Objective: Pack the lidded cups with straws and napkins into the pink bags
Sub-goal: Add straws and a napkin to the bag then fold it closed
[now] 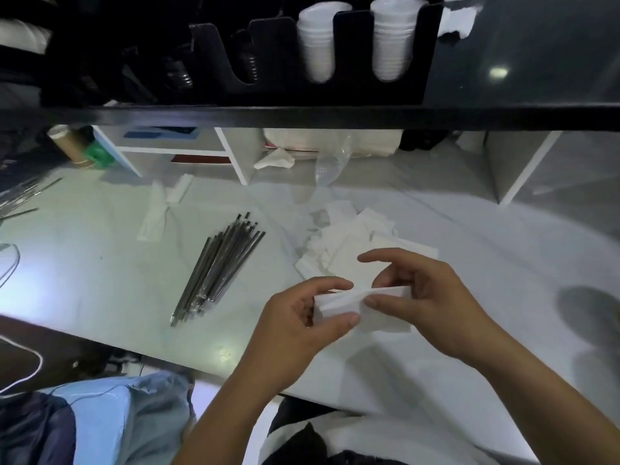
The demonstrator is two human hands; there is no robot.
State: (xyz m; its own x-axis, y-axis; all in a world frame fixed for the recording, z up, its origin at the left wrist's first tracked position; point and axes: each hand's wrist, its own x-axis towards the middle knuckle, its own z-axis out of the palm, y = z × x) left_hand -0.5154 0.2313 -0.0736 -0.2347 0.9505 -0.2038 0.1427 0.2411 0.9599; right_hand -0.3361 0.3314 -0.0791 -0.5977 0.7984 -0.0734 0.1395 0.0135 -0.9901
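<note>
Centre-right of frame: left hand point(303, 317) and right hand point(426, 290) both pinch one folded napkin point(339, 303) above the counter point(100, 263), probably separating or folding it, napkin pile point(349, 250) just behind, straws point(218, 270) at centre-left.

You see a dim, bluish scene: the tabletop point(100, 263) glares pale at its left edge, a dark shadow point(583, 313) sits near its right edge, and wide-angle bending softens the corners.
</note>
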